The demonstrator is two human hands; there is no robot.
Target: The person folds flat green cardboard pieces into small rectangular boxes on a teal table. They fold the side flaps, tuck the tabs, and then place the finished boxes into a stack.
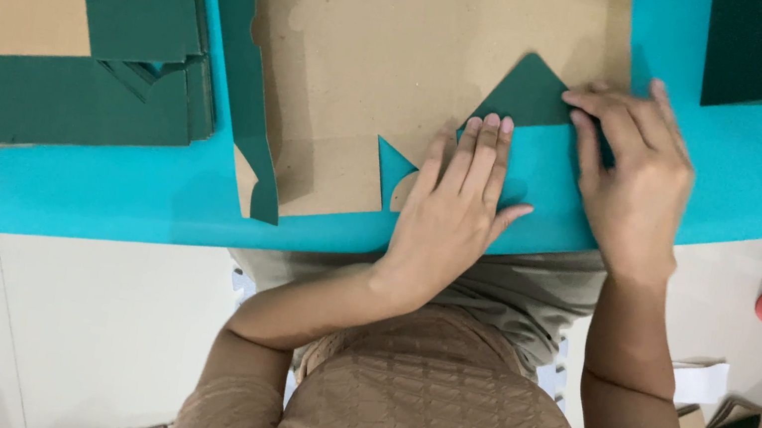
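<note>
The left hand (pixel 455 205) is pressed flat on the cardboard sheet (pixel 404 57); its green flap (pixel 525 95) (folded over) is pinched by the right hand (pixel 631 171) on the turquoise worktop (pixel 760 170).

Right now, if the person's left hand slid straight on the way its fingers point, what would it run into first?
The left hand points up the table; its fingertips would first meet the folded dark green flap, then bare brown cardboard.
</note>
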